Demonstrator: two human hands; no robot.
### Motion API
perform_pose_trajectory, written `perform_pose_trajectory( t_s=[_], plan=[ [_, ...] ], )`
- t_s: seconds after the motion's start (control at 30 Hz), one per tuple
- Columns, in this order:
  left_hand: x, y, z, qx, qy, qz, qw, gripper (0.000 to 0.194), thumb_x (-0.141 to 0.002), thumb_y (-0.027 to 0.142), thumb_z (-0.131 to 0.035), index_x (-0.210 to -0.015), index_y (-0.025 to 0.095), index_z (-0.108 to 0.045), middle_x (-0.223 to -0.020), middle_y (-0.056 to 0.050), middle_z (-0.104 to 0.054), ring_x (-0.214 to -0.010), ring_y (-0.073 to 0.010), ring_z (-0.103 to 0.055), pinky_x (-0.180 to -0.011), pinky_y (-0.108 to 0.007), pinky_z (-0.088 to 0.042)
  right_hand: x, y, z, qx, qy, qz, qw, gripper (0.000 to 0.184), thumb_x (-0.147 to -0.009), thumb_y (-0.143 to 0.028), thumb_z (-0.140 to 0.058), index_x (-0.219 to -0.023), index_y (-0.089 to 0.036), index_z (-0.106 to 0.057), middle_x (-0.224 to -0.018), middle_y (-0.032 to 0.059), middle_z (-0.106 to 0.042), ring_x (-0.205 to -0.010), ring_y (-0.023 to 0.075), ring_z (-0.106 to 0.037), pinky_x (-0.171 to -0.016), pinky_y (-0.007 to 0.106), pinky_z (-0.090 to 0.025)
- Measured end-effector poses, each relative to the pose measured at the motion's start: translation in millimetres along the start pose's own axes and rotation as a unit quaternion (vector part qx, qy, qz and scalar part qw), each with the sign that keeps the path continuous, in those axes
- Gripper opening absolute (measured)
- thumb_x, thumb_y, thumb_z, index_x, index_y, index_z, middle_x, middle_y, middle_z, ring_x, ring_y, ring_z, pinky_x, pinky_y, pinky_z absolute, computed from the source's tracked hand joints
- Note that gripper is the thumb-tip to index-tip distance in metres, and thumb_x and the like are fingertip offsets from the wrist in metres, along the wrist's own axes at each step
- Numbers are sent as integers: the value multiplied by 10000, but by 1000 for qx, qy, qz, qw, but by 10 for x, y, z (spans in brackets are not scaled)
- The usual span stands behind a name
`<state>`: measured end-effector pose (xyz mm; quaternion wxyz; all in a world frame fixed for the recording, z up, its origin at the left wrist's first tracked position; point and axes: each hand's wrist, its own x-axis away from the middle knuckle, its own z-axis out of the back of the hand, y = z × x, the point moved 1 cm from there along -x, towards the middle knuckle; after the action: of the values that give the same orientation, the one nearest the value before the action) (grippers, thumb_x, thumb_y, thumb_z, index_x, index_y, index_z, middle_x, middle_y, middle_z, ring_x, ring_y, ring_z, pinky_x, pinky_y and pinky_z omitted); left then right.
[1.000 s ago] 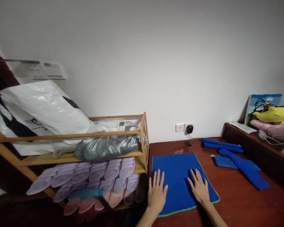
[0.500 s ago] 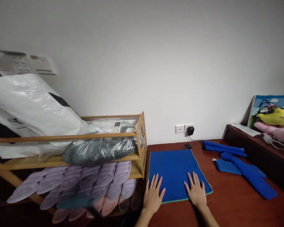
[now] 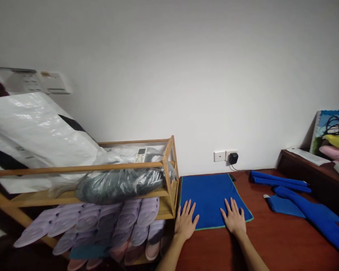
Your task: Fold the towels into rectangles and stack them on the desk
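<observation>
A blue cloth (image 3: 207, 197) with a green edge lies spread flat on the reddish-brown table (image 3: 214, 250). My left hand (image 3: 185, 222) rests palm down on the cloth's near left corner, fingers spread. On the near right part of the cloth lies my right hand (image 3: 234, 218), also flat with the fingers apart. Neither hand grips anything. To the right are more blue cloths: a folded strip (image 3: 279, 180) near the wall and a crumpled pile (image 3: 307, 214) closer to me.
Left of the table stands a wooden rack (image 3: 169, 188) with bagged items, a remote control (image 3: 140, 155) and several lilac slippers (image 3: 147, 210). A black plug (image 3: 233, 158) sits in the wall socket. A raised dark ledge (image 3: 299, 169) borders the right side.
Both hands and the cloth have slid away from me, towards the wall; the cloth's far edge now partly covers the small dark object there. The camera view has shifted slightly.
</observation>
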<state>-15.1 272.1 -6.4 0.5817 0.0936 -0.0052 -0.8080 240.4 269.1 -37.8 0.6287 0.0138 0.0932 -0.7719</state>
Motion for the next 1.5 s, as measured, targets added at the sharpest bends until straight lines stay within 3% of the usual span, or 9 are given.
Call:
perform_pose_trajectory(
  t_s=[0.77, 0.93, 1.03, 1.13, 1.23, 1.33, 1.4, 1.5],
  plan=[
    [41, 38, 128, -2, -22, 7, 1000, 564, -926, 533, -207, -1440, 307, -161, -1527, 5, -171, -1399, -222, -157, -1123, -504, -189, 1, -3, -30, -20, 19, 5, 1000, 688, -858, -626, -174, -1436, -257, -230, -1538, 79, -183, -1410, 259, -137, -1092, 542, -137],
    [192, 195, 69, -31, 8, 63, 997, 553, -925, 462, -271, -1436, 260, -210, -1505, -47, -241, -1386, -266, -202, -1115, -567, -158, -1, -4, -34, -23, 24, 9, 999, 681, -858, -614, -198, -1432, -251, -251, -1536, 82, -186, -1410, 266, -138, -1089, 546, -139],
    [367, 345, 2, -14, 54, 27, 998, 559, -936, 438, -265, -1450, 280, -110, -1526, -7, -168, -1396, -237, -171, -1128, -510, -191, 22, -42, 4, -51, 24, 8, 998, 699, -852, -624, -201, -1433, -240, -255, -1531, 90, -205, -1408, 268, -145, -1090, 545, -139],
    [483, 431, -22, 1, 55, -1, 998, 555, -945, 421, -259, -1453, 282, -82, -1530, 3, -151, -1395, -229, -180, -1120, -478, -237, 49, 19, 99, -119, 41, 8, 992, 690, -865, -607, -160, -1444, -237, -225, -1528, 67, -228, -1401, 213, -182, -1093, 479, -193],
    [486, 440, -19, -1, 56, 2, 998, 549, -946, 408, -263, -1454, 258, -119, -1527, -24, -171, -1392, -244, -189, -1110, -496, -245, 25, 432, 208, -138, 107, -28, 984, 649, -882, -544, -131, -1425, -220, -276, -1527, 61, -232, -1386, 177, -216, -1072, 435, -243],
    [433, 413, -61, -3, 79, 5, 997, 562, -936, 408, -290, -1454, 267, -127, -1525, -21, -176, -1394, -236, -181, -1104, -491, -255, -36, 1240, 265, -83, 170, -146, 971, 654, -865, -501, -160, -1422, -175, -267, -1539, 105, -167, -1405, 231, -144, -1046, 525, -232],
    [398, 391, -114, -8, 83, 13, 996, 561, -927, 407, -301, -1451, 273, -152, -1517, -24, -201, -1389, -232, -201, -1095, -492, -267, -68, 1805, 246, -91, 129, -195, 968, 685, -840, -515, -203, -1432, -172, -223, -1517, 129, -224, -1396, 249, -170, -1021, 571, -242],
    [374, 380, -157, -14, 74, 22, 997, 548, -921, 412, -292, -1443, 266, -206, -1506, -36, -233, -1376, -232, -241, -1079, -491, -291, -70, 2318, 193, -131, 58, -159, 977, 627, -792, -536, -325, -1332, -223, -385, -1414, 125, -413, -1316, 286, -329, -1000, 605, -253]
  ],
)
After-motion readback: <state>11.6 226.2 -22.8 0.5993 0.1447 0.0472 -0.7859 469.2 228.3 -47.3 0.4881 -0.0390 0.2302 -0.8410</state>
